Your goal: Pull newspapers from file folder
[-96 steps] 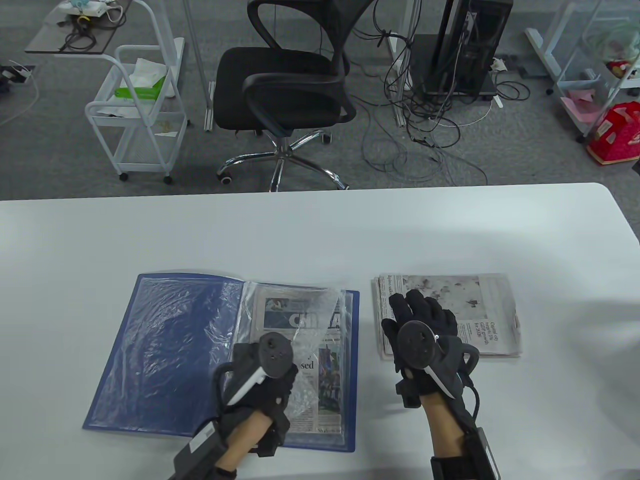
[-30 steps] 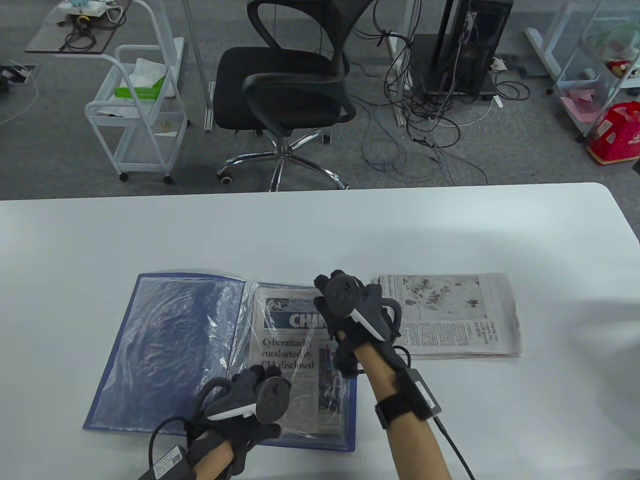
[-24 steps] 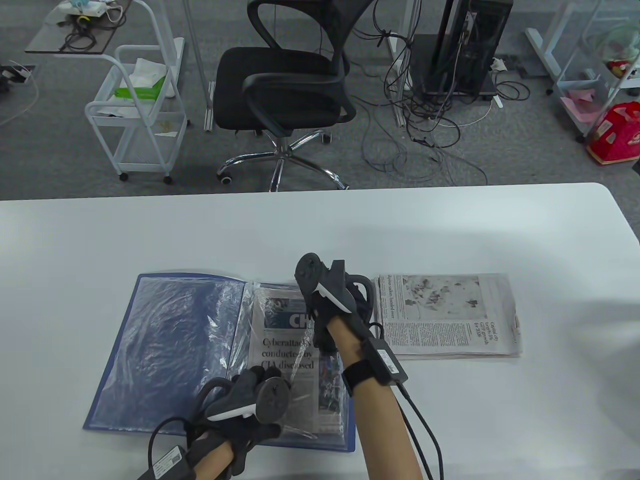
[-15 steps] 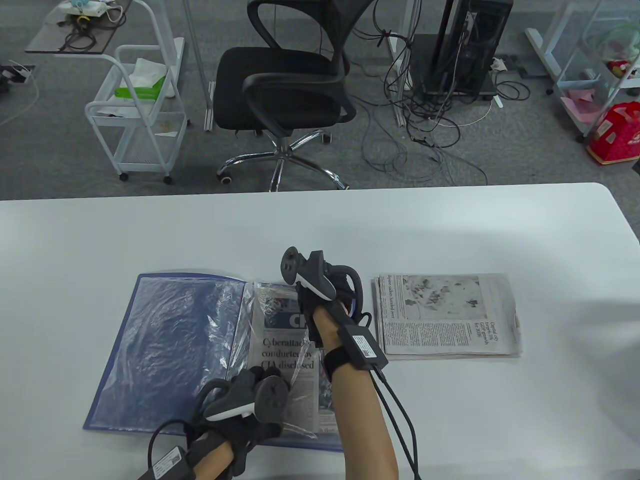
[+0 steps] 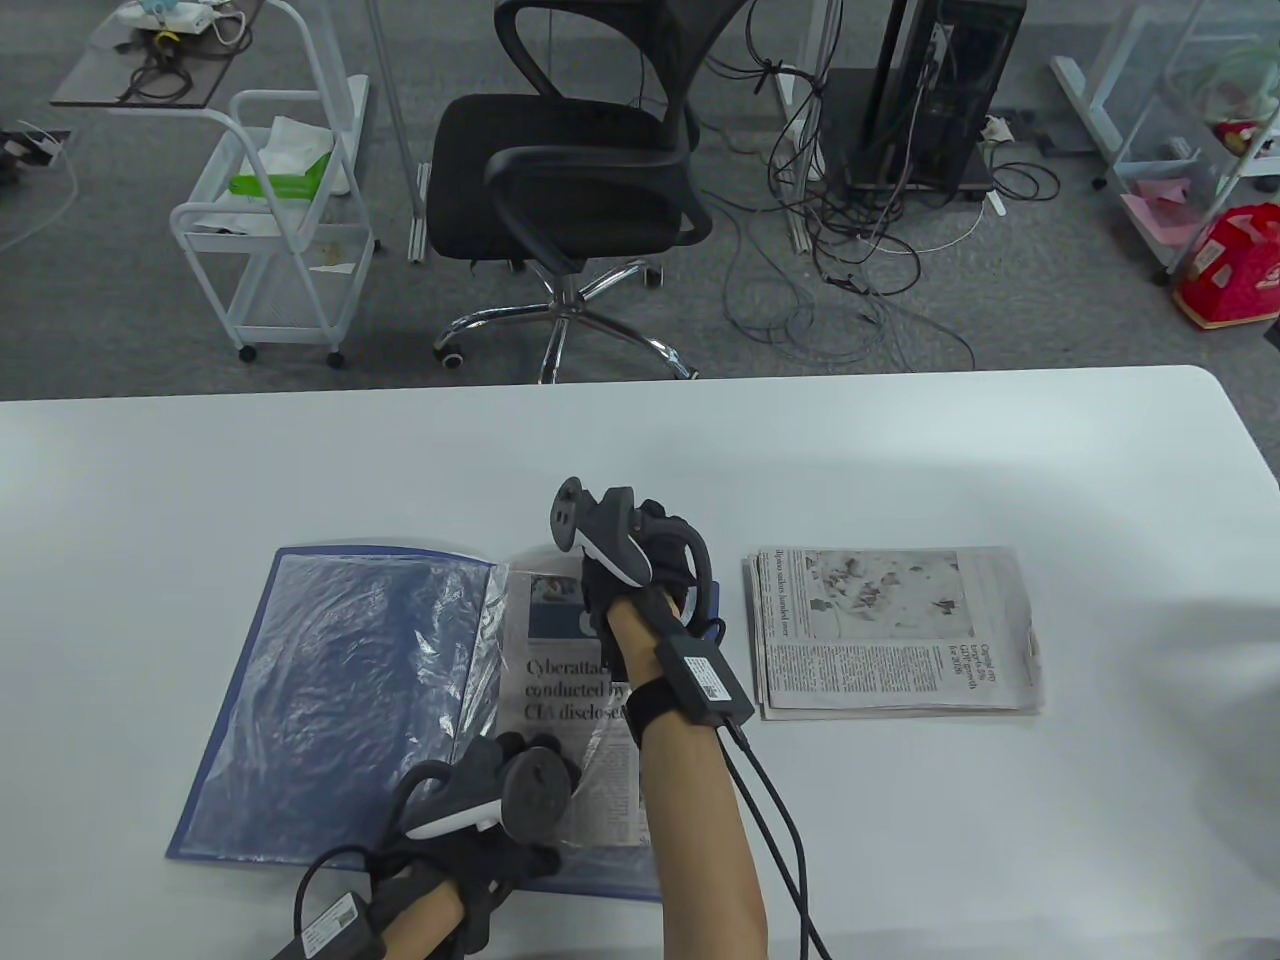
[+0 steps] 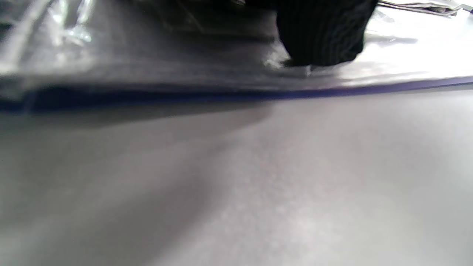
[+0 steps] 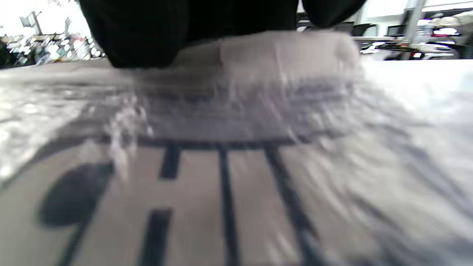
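A blue file folder (image 5: pixel 330 700) lies open on the white table (image 5: pixel 900 450). A newspaper (image 5: pixel 570 690) with a "Cyberattacks" headline sits in the clear sleeve on its right page. My right hand (image 5: pixel 625 570) reaches across and grips the newspaper's far edge; the right wrist view shows its fingers (image 7: pixel 140 33) over that edge, above the large masthead letters (image 7: pixel 221 177). My left hand (image 5: pixel 520 790) holds down the plastic sleeve near the folder's near edge. The left wrist view shows a fingertip (image 6: pixel 321 37) on the plastic, just above the blue cover edge (image 6: pixel 369 90).
A stack of folded newspapers (image 5: pixel 890 630) lies on the table right of the folder. Beyond the table's far edge stand a black office chair (image 5: pixel 570 170), a white cart (image 5: pixel 270 220) and floor cables.
My right hand left the newspaper stack and moved left to the far edge of the folder's newspaper. That newspaper has slid slightly away from me. My left hand dropped to the folder's near edge.
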Action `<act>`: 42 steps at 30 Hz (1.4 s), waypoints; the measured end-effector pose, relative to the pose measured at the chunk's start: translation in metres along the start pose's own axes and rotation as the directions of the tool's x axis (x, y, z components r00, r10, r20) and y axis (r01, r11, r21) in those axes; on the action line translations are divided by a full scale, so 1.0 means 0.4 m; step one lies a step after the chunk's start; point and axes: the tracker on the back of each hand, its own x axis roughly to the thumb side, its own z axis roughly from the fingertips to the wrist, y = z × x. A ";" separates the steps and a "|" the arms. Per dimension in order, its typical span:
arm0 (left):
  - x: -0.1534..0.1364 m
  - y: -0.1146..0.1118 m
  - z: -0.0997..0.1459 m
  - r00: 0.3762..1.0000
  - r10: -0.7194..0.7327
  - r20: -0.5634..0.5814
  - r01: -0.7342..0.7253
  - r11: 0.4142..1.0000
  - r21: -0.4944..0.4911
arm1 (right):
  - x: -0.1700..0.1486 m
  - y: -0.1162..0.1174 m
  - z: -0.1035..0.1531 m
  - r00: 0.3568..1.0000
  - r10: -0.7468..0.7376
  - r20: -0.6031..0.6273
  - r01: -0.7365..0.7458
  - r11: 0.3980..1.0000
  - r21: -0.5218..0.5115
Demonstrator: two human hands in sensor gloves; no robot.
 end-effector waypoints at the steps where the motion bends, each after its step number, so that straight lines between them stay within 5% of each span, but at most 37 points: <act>1: -0.001 0.000 0.000 1.000 0.003 0.000 -0.003 1.000 0.000 | 0.000 -0.004 -0.002 1.000 0.012 0.000 -0.011 1.000 -0.029; 14: -0.009 -0.005 0.000 0.999 0.038 -0.005 -0.038 0.999 -0.020 | 0.004 0.005 -0.007 0.996 0.040 0.076 -0.043 0.999 0.034; 19: -0.015 -0.010 0.001 0.998 0.055 0.005 -0.055 0.998 -0.020 | -0.005 0.001 -0.008 0.999 -0.044 0.020 0.046 0.991 -0.123; 25: -0.014 -0.010 0.001 0.998 0.058 0.001 -0.057 0.998 -0.029 | -0.021 -0.003 -0.014 0.995 -0.073 0.072 0.075 0.997 -0.028; 33: -0.014 -0.011 0.001 0.998 0.059 0.003 -0.059 0.998 -0.030 | -0.043 -0.025 -0.035 0.997 -0.072 0.016 0.074 0.971 -0.226; 42: -0.014 -0.011 -0.001 0.998 0.063 0.005 -0.063 0.997 -0.040 | -0.081 -0.111 -0.012 0.983 -0.181 0.015 0.167 0.867 -0.470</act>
